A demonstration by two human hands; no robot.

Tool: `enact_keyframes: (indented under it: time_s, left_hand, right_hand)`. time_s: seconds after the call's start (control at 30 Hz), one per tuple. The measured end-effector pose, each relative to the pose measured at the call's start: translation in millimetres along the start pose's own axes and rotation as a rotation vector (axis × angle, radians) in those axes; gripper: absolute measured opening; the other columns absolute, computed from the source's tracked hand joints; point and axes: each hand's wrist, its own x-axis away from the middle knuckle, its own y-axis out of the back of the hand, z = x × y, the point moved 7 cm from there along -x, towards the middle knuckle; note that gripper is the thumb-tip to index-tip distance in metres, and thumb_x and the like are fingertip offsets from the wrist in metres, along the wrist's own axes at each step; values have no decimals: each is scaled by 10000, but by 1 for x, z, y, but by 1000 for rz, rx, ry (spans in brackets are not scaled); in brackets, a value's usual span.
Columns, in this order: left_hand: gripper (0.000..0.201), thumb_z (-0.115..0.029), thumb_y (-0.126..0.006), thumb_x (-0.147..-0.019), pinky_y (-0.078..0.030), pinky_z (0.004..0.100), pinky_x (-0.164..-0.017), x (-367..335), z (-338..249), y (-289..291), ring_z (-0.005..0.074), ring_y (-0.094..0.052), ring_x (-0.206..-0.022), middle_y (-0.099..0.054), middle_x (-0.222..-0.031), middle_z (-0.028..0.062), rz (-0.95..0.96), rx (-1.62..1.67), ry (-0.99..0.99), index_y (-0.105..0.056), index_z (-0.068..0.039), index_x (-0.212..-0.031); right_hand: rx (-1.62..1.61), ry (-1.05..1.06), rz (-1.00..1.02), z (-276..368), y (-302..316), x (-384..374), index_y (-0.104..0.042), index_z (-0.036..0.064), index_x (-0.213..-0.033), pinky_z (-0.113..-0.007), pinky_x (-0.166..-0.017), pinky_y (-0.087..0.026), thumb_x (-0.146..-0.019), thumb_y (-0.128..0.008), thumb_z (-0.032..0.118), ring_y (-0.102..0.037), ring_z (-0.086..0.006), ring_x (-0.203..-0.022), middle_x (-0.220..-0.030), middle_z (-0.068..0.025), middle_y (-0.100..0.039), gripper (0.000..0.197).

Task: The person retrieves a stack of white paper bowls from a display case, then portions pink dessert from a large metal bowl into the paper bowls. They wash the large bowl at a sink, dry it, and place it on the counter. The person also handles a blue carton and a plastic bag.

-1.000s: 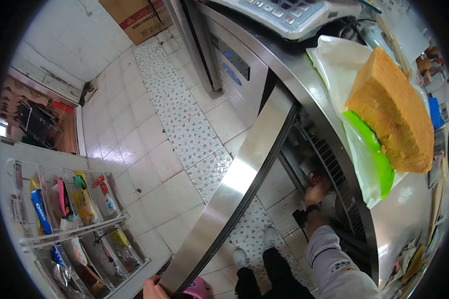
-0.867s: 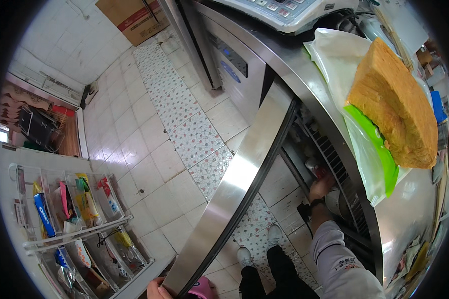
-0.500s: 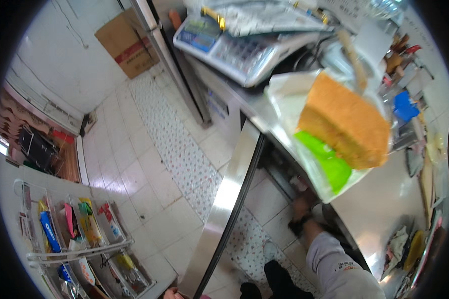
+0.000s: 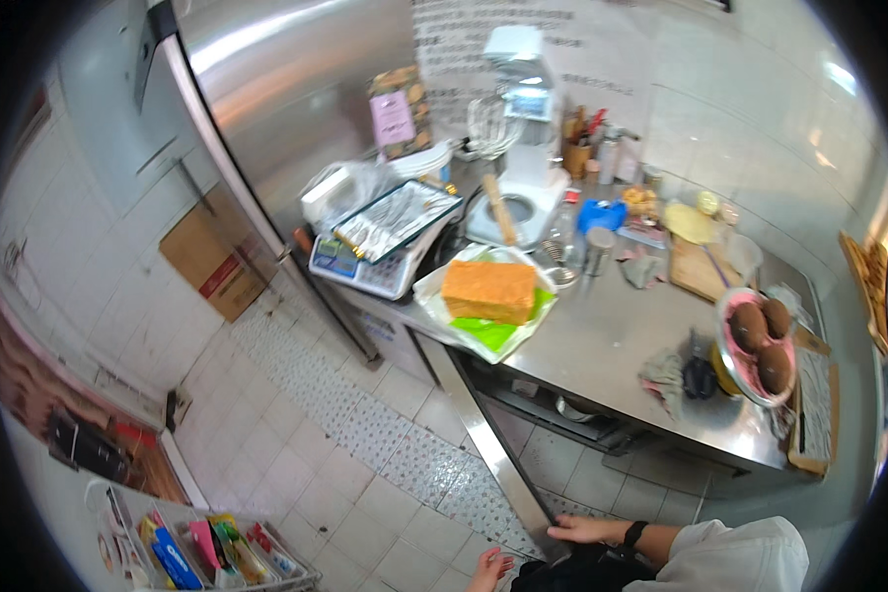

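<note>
My right hand, with a dark band at the wrist, grips the end of a long steel door that stands swung out from under the counter. To its left, low in view, my left hand holds nothing, its fingers loosely curled and apart. Both hands are below the steel counter. Near the counter's front edge, a golden-brown block of cake rests on white paper with a bright green piece under its front side.
A kitchen scale bearing a tray stands left of the cake, with a stand mixer behind. Further right are a cutting board and a bowl of brown round items. A snack rack stands at lower left.
My right hand has come out from under the counter onto the door's end. My left hand has come off the door. The view has swung up and right, showing more counter.
</note>
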Motion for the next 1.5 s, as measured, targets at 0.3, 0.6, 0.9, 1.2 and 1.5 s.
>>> enact_keyframes:
  time_s: [0.3,0.6,0.9,1.2,1.5]
  left_hand:
    - [393,-262,-332,-1014,-421,342,-958,63,-53,62,209,-574,-1079,-627,-1121,141,-62,3,-109,-487,-52,-1307]
    - [351,-221,-371,-1006,-419,342,-963,26,-162,45,226,-604,-1042,-639,-1092,142,-52,-434,-203,-527,-28,-1254]
    - [345,-219,-379,-1003,-427,341,-951,-67,-250,7,227,-608,-1025,-640,-1088,140,99,-468,-164,-532,-26,-1245]
    - [339,-217,-388,-1000,-435,340,-939,-90,-288,-2,229,-613,-1008,-640,-1083,138,287,-560,-195,-537,-25,-1236]
    - [333,-215,-396,-996,-442,338,-926,-63,-303,51,230,-618,-991,-641,-1079,135,296,-548,-267,-542,-23,-1227]
  right_hand:
    - [415,-171,-814,-22,125,73,-421,-64,-1312,-435,-938,-446,-837,-500,593,-568,-404,-1074,-1140,-298,-575,815]
    - [705,-234,-1396,-13,140,54,-282,-100,-1390,-475,-1123,-193,-903,-426,295,-257,-346,-1385,-1468,-268,-276,643]
    - [751,286,-1186,33,151,63,-340,-19,-1390,-410,-1112,-264,-781,-521,86,-335,-342,-1344,-1429,-202,-373,644]
    - [299,52,-871,29,118,43,-467,121,-1327,-449,-772,-507,-792,-505,75,-618,-359,-971,-925,-185,-671,538]
    - [-244,87,-752,-6,1,18,-539,61,-1272,-383,-934,-449,-863,-526,224,-582,-330,-1080,-1173,-219,-604,441]
